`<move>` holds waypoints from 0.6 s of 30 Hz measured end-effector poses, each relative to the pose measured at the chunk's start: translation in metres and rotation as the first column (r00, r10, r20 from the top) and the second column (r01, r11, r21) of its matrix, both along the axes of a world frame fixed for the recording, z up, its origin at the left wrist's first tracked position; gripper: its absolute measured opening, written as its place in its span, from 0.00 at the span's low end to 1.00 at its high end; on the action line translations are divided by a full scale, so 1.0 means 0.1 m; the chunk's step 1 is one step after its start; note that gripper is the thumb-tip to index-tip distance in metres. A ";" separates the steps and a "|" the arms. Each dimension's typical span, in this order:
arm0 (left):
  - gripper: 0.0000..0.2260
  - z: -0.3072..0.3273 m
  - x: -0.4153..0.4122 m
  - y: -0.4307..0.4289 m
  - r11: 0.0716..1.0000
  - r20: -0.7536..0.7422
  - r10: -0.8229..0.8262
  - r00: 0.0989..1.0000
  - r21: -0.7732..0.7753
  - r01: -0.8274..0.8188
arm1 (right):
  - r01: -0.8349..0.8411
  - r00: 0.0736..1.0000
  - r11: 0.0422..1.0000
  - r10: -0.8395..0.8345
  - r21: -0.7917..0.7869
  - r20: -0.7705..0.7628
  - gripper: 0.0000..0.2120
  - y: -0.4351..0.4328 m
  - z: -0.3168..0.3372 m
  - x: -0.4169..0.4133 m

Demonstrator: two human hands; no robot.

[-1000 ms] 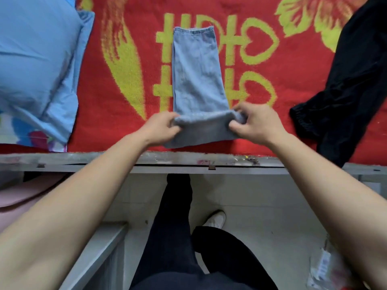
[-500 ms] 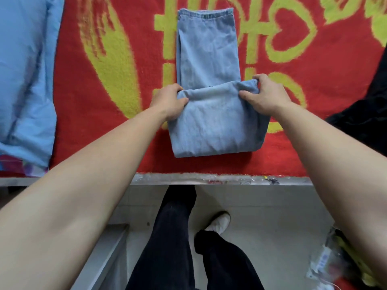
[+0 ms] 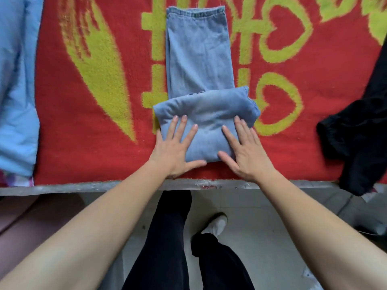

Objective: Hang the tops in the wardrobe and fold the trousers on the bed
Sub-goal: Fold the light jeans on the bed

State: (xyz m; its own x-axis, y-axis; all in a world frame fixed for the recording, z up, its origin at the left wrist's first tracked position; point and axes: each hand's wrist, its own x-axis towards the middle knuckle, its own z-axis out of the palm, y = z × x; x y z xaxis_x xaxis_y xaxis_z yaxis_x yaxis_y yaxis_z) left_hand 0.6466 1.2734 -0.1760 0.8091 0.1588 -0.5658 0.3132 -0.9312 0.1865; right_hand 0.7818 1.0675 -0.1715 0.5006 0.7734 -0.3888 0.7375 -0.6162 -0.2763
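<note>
Where the bed (image 3: 83, 187) shows its scuffed grey rail along the near edge, a thick red blanket (image 3: 83, 155) covers the rest, its pile fuzzy and worked with yellow-green hearts and strokes. A smooth pale-blue quilt (image 3: 16, 101) lies puffed along the left side. A black garment (image 3: 356, 143), soft and crumpled, sits at the right and droops over the rail.

The jeans (image 3: 199, 59) lie mid-bed on the blanket: light-blue denim, folded into a long narrow strip that runs away from the person, with a stitched hem at the far end. The near end is doubled over into a thick, rounded pad close to the rail.

Both hands lie flat on that pad, palms down, fingers straight and spread, gripping nothing. The left hand (image 3: 173, 149) presses the pad's left part, its thumb stretched along the near fold and its outer edge on the blanket. The right hand (image 3: 245, 151) presses the right part, thumb pointing inward at the near corner.

Below the rail, black-trousered legs stand on pale tile, and one whitish shoe (image 3: 217, 223) shows.
</note>
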 end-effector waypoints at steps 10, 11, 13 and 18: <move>0.47 0.00 0.09 -0.05 0.995 -0.048 -0.047 0.998 0.087 0.051 | -0.086 0.986 0.951 0.123 -0.299 0.109 0.48 0.14 0.07 0.00; 0.44 0.05 0.11 -0.03 0.998 -0.061 -0.036 0.998 0.040 0.038 | -0.086 0.986 0.954 0.123 -0.287 0.112 0.44 0.16 0.11 0.01; 0.39 0.15 0.14 0.02 0.998 -0.104 -0.010 0.995 -0.062 0.003 | -0.095 0.989 0.964 0.119 -0.250 0.082 0.41 0.17 0.25 0.06; 0.30 0.60 0.08 0.05 0.938 -0.318 -0.014 0.948 -0.332 -0.098 | -0.190 0.982 0.961 0.184 -0.200 -0.052 0.30 0.07 0.74 0.05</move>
State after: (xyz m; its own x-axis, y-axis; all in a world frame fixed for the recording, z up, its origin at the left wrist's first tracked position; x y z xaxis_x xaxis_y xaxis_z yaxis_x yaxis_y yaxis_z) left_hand 0.6548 1.2787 -0.1162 0.5797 -0.0580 -0.8128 0.4443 -0.8137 0.3749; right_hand 0.7868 1.0741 -0.0979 0.3388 0.7552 -0.5611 0.8376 -0.5138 -0.1858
